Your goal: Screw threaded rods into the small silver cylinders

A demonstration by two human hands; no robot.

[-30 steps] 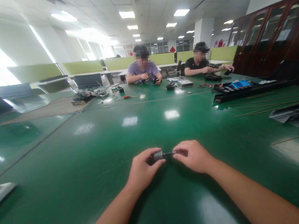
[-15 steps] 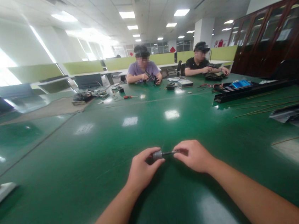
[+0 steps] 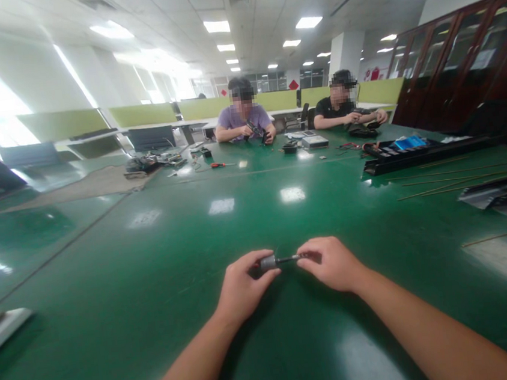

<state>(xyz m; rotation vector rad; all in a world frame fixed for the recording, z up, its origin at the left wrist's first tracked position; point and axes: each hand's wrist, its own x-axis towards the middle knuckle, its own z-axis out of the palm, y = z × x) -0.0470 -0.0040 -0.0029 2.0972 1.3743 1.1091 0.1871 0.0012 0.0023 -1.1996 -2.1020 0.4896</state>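
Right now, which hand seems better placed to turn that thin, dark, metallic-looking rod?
Probably the right hand: its fingers appear to pinch one end of the rod. The left hand grips the grey, metallic-looking cylinder.

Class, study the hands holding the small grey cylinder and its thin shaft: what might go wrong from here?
The left hand holds the grey cylinder in a pinch grip; it might slip and roll on the green table.
The right hand pinches the thin shaft at the end away from the cylinder; sideways force might bend it.
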